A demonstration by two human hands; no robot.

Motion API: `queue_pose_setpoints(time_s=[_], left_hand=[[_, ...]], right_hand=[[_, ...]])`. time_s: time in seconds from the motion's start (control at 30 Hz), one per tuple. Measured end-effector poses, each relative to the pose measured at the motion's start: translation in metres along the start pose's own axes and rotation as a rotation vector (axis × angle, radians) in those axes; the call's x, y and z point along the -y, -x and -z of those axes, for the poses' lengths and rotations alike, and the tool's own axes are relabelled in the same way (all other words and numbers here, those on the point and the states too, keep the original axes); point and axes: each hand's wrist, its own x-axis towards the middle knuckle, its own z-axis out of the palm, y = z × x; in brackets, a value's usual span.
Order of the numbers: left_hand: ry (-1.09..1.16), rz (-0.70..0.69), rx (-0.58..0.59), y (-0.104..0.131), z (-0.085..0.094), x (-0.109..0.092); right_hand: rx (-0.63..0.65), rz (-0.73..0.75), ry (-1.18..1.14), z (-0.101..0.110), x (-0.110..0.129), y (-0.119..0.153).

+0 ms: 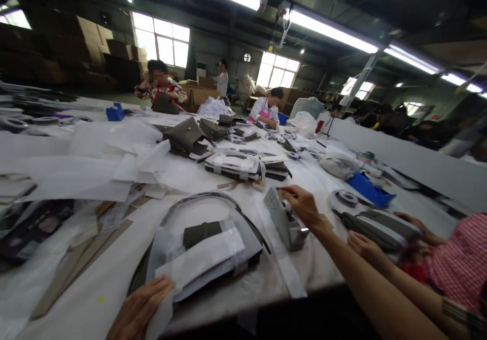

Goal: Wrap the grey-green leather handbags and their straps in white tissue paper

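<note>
In front of me lies a dark grey handbag (201, 233), partly covered with white wrapping paper (205, 259) and clear film; its strap (213, 195) arcs above it. At the bag's near left corner, my left hand (142, 304) has its fingers close together, gripping the edge of the white paper; its thumb is hidden. To the right of the bag, my right hand (302, 205) reaches out, fingers closed on the far end of a grey tape dispenser (279, 223). Whether it also holds tape is too blurred to tell.
A co-worker's hands (367, 248) hold another dark bag (380, 226) close on my right. White paper sheets (87, 167) and brown strips (79, 266) spread to the left. Wrapped bags (236, 165), a blue tape dispenser (369, 190) and other people stand farther off.
</note>
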Motion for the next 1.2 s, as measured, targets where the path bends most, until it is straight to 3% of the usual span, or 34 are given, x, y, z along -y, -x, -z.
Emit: queue_pose_setpoints(time_s=[0.1, 0.17, 0.33, 0.43, 0.53, 0.6, 0.7, 0.87, 0.93, 1.0, 1.1, 1.2], left_hand=[[-0.005, -0.067, 0.005, -0.003, 0.002, 0.002], [-0.006, -0.071, -0.023, -0.003, 0.001, 0.001], [0.003, -0.026, -0.035, 0.000, -0.004, -0.004], [0.010, -0.014, -0.053, -0.002, -0.004, -0.006], [0.018, -0.006, -0.059, -0.004, -0.004, -0.007], [0.027, 0.003, -0.054, -0.006, -0.003, -0.008], [0.033, 0.015, -0.054, -0.008, -0.002, -0.013], [0.032, 0.033, -0.042, -0.011, 0.001, -0.018], [0.039, 0.032, -0.038, -0.012, 0.002, -0.019], [0.050, 0.035, -0.048, -0.013, 0.002, -0.019], [0.064, 0.049, -0.067, -0.016, 0.002, -0.021], [0.080, 0.088, -0.054, -0.020, 0.003, -0.027]], right_hand=[[0.121, 0.120, -0.048, -0.036, 0.032, 0.007], [0.104, 0.089, -0.069, -0.038, 0.036, 0.004], [-0.077, -0.177, -0.164, 0.013, 0.008, -0.018], [-0.184, -0.227, -0.174, 0.048, -0.006, -0.020], [-0.197, -0.272, -0.205, 0.062, -0.007, -0.012], [-0.147, -0.306, -0.277, 0.053, -0.004, -0.007], [-0.065, -0.314, -0.363, 0.018, -0.001, -0.007], [0.196, -0.308, -0.172, -0.038, -0.005, -0.025], [0.273, -0.313, -0.107, -0.041, -0.002, -0.035], [0.259, -0.285, -0.033, -0.033, 0.010, -0.042], [0.232, -0.151, 0.024, -0.015, 0.045, -0.037], [0.345, 0.026, -0.015, -0.014, 0.086, -0.011]])
